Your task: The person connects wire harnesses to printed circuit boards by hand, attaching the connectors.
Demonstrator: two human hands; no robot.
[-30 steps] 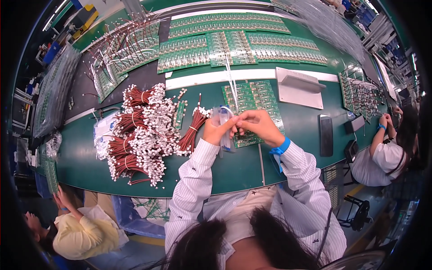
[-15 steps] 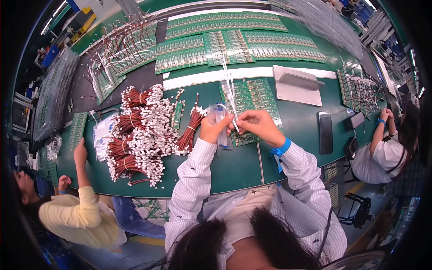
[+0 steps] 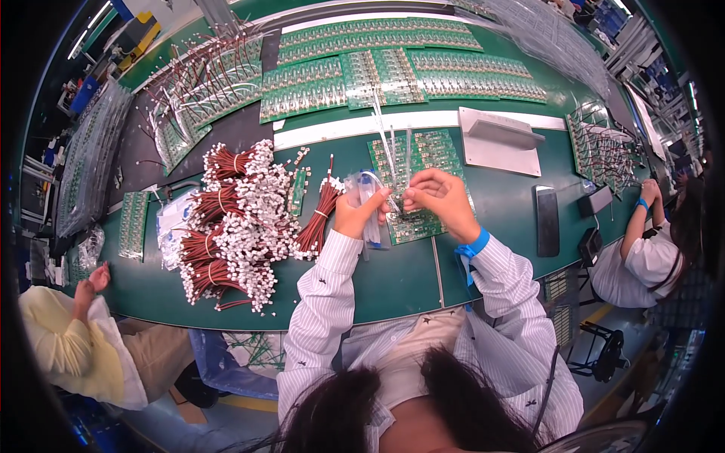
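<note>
While the smooth green bench [image 3: 396,283] carries flat circuit boards [image 3: 483,87], the left fingers [image 3: 375,200] close on slender white strips [image 3: 383,136] and a clear bag [image 3: 371,235]. Above one board [image 3: 440,155], the right fingers [image 3: 424,198] pinch a translucent strip [image 3: 408,155].

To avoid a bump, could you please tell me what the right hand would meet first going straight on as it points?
Heading left, the right hand would probably first meet the thin pale strips at the left hand, though relative depth is unclear.

Green-topped workbench [image 3: 495,219]; greyish floor [image 3: 240,421] with a yellow stripe [image 3: 249,405]; probably a tube light [image 3: 91,30], upper left.
</note>
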